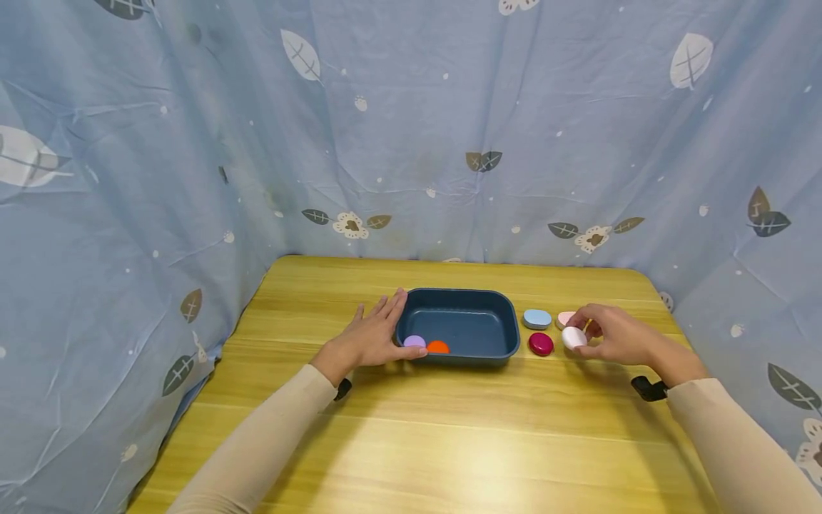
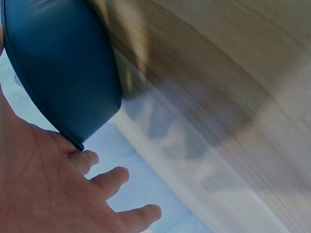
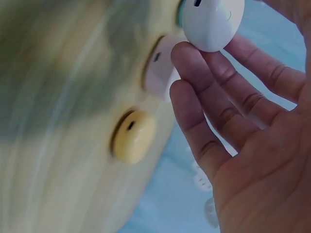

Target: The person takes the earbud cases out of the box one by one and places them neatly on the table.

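A dark blue rectangular tub stands on the table with a lilac round piece and an orange one inside, near its front left corner. My left hand rests at the tub's left end, fingers spread and straight, thumb along the near rim. In the left wrist view, the palm lies beside the tub's outer wall. Thumb and fingers of my right hand pinch a smooth white rounded case; a small dark slot shows on it in the right wrist view.
Right of the tub lie a light blue case, a dark red one and a pale pink one, partly behind the right hand. The right wrist view also shows a yellow case. A patterned blue curtain surrounds the wooden table.
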A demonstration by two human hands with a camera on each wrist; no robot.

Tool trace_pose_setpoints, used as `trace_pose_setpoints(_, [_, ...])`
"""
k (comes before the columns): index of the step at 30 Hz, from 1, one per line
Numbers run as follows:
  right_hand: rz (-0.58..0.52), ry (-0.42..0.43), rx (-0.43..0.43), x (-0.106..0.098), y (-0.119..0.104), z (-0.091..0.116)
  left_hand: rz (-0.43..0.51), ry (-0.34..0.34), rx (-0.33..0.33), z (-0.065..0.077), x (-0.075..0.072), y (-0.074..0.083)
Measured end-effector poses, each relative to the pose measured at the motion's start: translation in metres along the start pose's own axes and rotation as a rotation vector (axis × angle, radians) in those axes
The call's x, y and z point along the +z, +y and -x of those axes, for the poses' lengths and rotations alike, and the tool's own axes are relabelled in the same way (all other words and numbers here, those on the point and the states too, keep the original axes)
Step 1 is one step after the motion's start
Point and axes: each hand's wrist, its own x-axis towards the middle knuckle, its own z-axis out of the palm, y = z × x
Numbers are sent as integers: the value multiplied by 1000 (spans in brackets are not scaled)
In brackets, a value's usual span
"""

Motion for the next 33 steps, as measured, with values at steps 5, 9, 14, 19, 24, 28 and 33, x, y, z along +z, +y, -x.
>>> trace_pose_setpoints(5, [40,9,42,4,12,7,2,6,-4,-1,2,-3])
trace_pose_setpoints(9, [68,20,62,6,19,10,0,9,1,-1,2,-3])
trace_pose_setpoints(14, [78,31,67,11,25,12,-4,4,1,-1,3,-3])
trace_pose_setpoints(19, [65,31,70,16,27,12,-7,-1,-2,-1,4,-3])
trace_pose_setpoints(24, [66,33,86,14,26,12,-2,-3,-1,-1,4,-3])
trace_pose_setpoints(28, [71,42,94,5,21,10,1,-3,-1,-2,5,-3])
trace_pose_setpoints(33, [104,75,37,-10,6,-1,3,8,5,-2,4,-3])
